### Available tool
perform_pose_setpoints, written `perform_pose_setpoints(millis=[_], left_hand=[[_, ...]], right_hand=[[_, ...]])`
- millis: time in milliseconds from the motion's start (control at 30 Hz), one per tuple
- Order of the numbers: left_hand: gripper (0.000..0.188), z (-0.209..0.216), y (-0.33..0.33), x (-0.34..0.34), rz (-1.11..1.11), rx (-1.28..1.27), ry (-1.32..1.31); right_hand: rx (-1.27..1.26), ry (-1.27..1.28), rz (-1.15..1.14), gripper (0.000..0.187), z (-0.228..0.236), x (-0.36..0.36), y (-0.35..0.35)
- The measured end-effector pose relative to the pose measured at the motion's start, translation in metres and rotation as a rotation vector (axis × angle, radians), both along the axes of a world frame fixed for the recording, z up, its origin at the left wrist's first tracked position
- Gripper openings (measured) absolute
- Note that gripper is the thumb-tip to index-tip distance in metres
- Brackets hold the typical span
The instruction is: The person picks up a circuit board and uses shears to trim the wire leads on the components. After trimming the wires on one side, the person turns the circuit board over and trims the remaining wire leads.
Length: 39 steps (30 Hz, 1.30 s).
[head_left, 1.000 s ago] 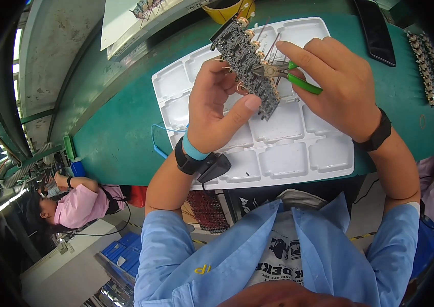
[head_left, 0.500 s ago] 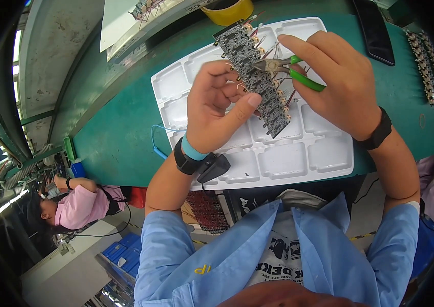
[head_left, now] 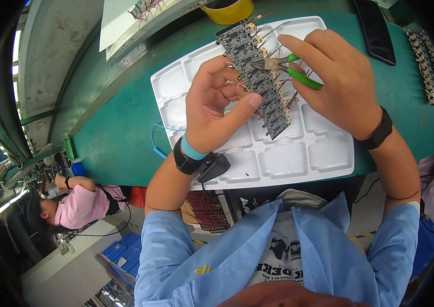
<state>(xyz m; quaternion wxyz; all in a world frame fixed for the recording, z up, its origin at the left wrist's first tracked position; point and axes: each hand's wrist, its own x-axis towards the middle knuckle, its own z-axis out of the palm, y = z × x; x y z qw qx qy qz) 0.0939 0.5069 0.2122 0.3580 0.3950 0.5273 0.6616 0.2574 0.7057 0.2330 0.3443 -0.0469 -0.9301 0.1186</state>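
Circuit board [head_left: 259, 83] gripped between left thumb [head_left: 241, 109] and fingers [head_left: 216, 67].

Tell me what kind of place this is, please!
Probably an electronics workshop or factory: the right hand holds green-handled cutters at a circuit board, over a white compartment tray on a green workbench.

Yellow letters [head_left: 202, 269] on blue shirt [head_left: 217, 253], dark print [head_left: 280, 249] on T-shirt [head_left: 284, 231], label [head_left: 194, 6] on ledge [head_left: 150, 33]

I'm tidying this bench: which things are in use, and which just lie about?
In use:
long dark circuit board, left hand
green-handled metal cutters, right hand
white plastic compartment tray beneath, probably

Lying about, apparently:
yellow round tape-like ring
flat black rectangular slab
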Motion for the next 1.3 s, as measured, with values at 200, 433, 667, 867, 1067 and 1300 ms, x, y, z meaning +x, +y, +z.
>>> perform_pose_setpoints(millis=[200,433,667,867,1067,1300], left_hand=[[0.068,0.0007,0.0004,-0.0005,0.001,-0.003,0.018],[0.067,0.0015,0.0006,-0.0002,-0.003,-0.005,-0.016],[0.071,-0.0013,0.0000,0.0011,-0.005,-0.023,-0.040],[0.076,-0.0060,0.0014,0.0002,-0.026,-0.009,-0.004],[0.075,-0.0058,0.0014,0.0006,-0.037,0.013,0.020],[0.075,-0.0037,0.0028,0.0004,-0.057,0.018,0.017]], right_hand=[[0.007,-0.005,-0.001,0.047,0.0006,-0.0002,0.0003],[-0.001,-0.013,0.006,0.047,0.0004,0.0005,-0.0002],[-0.005,-0.019,0.003,0.048,-0.0007,0.0004,-0.0007],[-0.020,-0.030,0.013,0.048,0.0005,0.0014,-0.0013],[-0.107,-0.086,0.048,0.059,-0.0042,0.0052,-0.0011],[-0.114,-0.165,0.071,0.061,-0.0020,0.0070,0.0017]])
